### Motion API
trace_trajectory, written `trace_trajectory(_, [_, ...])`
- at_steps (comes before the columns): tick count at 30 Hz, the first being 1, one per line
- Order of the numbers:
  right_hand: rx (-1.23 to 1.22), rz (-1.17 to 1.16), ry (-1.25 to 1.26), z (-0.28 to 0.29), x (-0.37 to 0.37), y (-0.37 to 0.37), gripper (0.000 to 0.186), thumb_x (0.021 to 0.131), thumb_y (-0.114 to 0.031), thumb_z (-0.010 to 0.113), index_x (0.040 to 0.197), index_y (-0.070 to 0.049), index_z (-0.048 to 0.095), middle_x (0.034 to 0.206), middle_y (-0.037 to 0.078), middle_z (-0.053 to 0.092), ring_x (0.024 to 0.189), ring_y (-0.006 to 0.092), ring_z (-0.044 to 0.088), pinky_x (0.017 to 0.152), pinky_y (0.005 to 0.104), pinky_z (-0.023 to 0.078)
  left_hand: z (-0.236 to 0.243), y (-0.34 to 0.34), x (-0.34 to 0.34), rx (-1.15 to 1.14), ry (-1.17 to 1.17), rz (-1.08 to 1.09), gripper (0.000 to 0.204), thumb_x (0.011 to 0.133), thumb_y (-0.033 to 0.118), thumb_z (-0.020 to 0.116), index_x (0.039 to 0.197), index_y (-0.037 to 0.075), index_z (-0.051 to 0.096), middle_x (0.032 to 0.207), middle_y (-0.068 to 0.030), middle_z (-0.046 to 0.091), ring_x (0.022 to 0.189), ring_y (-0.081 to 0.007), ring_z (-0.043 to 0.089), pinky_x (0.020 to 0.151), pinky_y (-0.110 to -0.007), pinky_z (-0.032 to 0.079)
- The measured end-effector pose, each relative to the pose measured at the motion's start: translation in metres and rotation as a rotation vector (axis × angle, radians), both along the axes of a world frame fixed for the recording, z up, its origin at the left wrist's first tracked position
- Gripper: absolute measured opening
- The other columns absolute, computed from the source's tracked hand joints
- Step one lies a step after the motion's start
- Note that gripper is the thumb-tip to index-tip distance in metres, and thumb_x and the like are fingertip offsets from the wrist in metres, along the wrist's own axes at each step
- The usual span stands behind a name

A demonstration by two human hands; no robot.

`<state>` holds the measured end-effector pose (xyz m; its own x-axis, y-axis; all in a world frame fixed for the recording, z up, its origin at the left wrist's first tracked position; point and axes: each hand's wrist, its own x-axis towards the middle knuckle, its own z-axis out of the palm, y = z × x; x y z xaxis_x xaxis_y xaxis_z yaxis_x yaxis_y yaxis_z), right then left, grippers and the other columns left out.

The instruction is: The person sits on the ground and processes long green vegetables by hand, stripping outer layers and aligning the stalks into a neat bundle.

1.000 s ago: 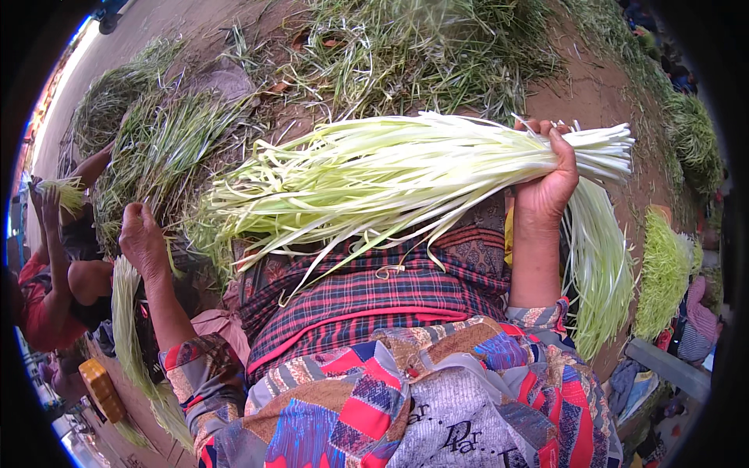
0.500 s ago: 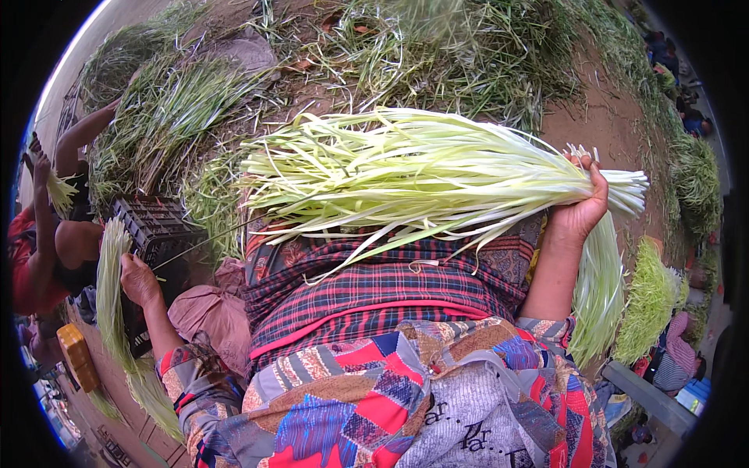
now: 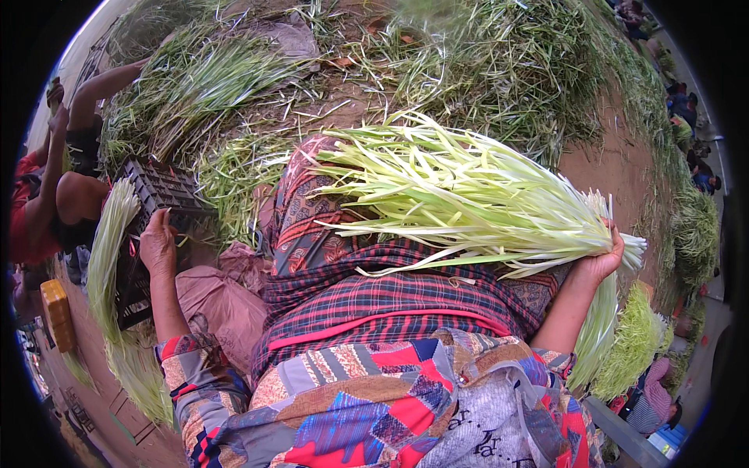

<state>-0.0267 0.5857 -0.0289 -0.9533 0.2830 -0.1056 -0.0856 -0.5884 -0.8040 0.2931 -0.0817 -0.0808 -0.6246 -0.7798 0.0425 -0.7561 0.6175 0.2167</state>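
Observation:
A big bunch of pale yellow-green chives (image 3: 460,195) lies across my lap, white stalk ends to the right, leaf tips fanned to the left. My right hand (image 3: 602,253) grips it near the stalk ends. My left hand (image 3: 158,246) is raised off to the left, beside the dark plastic crate (image 3: 173,191), with fingers pinched together. Whether anything thin sits in that pinch is too small to make out. Another long pale bunch (image 3: 111,242) hangs over the crate's left side, next to my left hand but apart from it.
Cut green leaves (image 3: 499,70) are heaped on the ground ahead. More pale chives (image 3: 636,343) lie to my right. A yellow container (image 3: 58,312) stands at far left, near another person's bent leg (image 3: 78,203). A grey bar (image 3: 628,433) shows at lower right.
The thin dark strand that stretched from my left hand toward the bunch no longer shows. The bunch's stalk end has dropped lower, and my left hand has risen.

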Motion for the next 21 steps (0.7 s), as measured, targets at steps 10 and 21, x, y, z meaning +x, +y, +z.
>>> trace_trajectory(10, [-0.117,0.093,0.050,0.002,0.001,-0.021,0.012,0.077,-0.013,0.054,0.083,-0.003,0.051,0.082,0.009,0.052,0.086,0.0244,0.049,0.088,0.0384,0.040,0.070,0.146,-0.153,0.279,0.554,-0.643,0.011,0.081,0.001,0.064,0.092,0.003,0.066,0.079,-0.0088,0.063,0.069,-0.0179,0.061,0.063,-0.028,0.048])
trace_trajectory(21, [-0.102,0.052,0.037,-0.006,0.000,-0.030,0.014,0.078,-0.015,0.053,0.085,-0.002,0.052,0.084,0.010,0.055,0.087,0.0259,0.053,0.089,0.0398,0.041,0.088,0.238,-0.232,0.264,0.507,-0.875,0.009,0.076,0.011,0.069,0.083,0.007,0.065,0.080,-0.0106,0.057,0.075,-0.0318,0.060,0.064,-0.041,0.048])
